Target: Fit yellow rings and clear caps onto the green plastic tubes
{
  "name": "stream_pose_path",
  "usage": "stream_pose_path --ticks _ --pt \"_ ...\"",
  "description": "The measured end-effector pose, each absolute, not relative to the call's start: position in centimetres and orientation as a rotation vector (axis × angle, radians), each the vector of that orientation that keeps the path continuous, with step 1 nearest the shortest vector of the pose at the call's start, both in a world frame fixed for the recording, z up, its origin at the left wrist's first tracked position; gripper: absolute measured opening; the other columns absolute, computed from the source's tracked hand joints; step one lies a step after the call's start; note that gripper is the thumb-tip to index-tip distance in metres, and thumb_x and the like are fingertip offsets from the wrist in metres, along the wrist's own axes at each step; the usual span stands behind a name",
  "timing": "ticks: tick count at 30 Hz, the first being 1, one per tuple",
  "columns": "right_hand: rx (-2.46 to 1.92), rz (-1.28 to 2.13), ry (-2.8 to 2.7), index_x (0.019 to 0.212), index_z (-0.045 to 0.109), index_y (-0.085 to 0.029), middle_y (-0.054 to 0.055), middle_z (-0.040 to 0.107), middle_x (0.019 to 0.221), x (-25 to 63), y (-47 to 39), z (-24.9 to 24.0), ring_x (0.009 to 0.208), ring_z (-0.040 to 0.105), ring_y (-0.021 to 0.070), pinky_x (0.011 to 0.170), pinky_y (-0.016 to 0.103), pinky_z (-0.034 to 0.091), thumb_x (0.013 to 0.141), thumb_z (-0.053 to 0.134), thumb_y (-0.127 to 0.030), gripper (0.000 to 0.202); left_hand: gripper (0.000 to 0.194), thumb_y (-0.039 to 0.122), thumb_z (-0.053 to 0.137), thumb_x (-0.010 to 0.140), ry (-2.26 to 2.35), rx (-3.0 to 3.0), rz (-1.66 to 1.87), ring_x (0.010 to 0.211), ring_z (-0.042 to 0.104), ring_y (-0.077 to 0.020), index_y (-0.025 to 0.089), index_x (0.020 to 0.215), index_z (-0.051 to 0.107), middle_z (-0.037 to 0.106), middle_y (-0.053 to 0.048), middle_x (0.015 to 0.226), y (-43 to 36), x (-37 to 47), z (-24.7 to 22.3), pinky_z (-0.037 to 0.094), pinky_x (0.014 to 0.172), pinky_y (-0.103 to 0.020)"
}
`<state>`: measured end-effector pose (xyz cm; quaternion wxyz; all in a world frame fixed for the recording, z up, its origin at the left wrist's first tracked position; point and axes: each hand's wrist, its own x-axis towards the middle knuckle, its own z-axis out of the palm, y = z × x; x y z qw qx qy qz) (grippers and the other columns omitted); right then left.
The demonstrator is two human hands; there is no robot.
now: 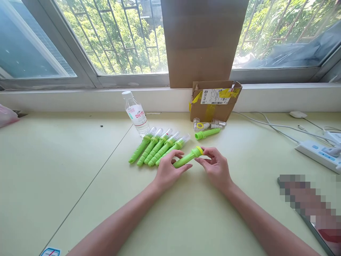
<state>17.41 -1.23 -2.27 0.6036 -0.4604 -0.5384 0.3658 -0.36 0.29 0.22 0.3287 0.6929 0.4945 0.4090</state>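
My left hand point(170, 167) is closed around the lower part of a green plastic tube point(186, 158) and holds it tilted, its wide end up and to the right. A yellow ring point(199, 150) sits at that wide end. The fingertips of my right hand point(216, 167) are bent and pinch at the ring's edge; the exact contact is partly hidden. Just left of my left hand lie several green tubes with clear caps point(157, 147), side by side in a slanted row. Behind my right hand is an uncapped green tube with a threaded mouth point(207, 133).
Loose clear caps point(196, 122) and another yellow ring point(200, 125) lie before an open cardboard box point(213, 101). A water bottle point(136, 113) stands behind the row. On the right are a power strip point(319, 153) with cables and a phone-like, partly pixelated object point(306, 213).
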Motion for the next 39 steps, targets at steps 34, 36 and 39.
stream_pose_path --ticks 34,36,39 --pt "-1.114 0.843 -1.251 0.089 0.050 -0.023 0.006 0.062 0.108 17.35 -1.10 -2.49 0.103 0.062 0.0220 0.080 0.039 0.061 0.077 0.072 -0.036 0.028 0.031 0.045 0.070 0.074 1.284 1.780 0.982 0.062 0.059 -0.0139 0.018 0.088 0.066 0.066 -0.001 0.076 0.21 -0.15 0.08 0.045 0.058 -0.025" --pt "-1.108 0.843 -1.243 0.087 0.050 -0.023 0.006 0.063 0.108 17.30 -1.18 -2.48 0.102 0.062 0.0214 0.080 0.039 0.061 0.077 0.072 -0.035 0.027 0.029 0.041 0.073 0.071 1.295 1.841 1.020 0.067 0.059 -0.0147 0.018 0.087 0.065 0.067 -0.001 0.081 0.24 -0.12 -0.05 0.046 0.061 -0.025" --pt "-1.092 0.850 -1.238 0.084 0.051 -0.022 0.005 0.063 0.106 17.26 -1.22 -2.49 0.099 0.063 0.0204 0.080 0.039 0.061 0.077 0.073 -0.035 0.027 0.025 0.038 0.072 0.073 1.281 1.833 1.041 0.067 0.060 -0.0150 0.017 0.085 0.065 0.067 -0.002 0.077 0.19 -0.12 -0.26 0.046 0.062 -0.026"
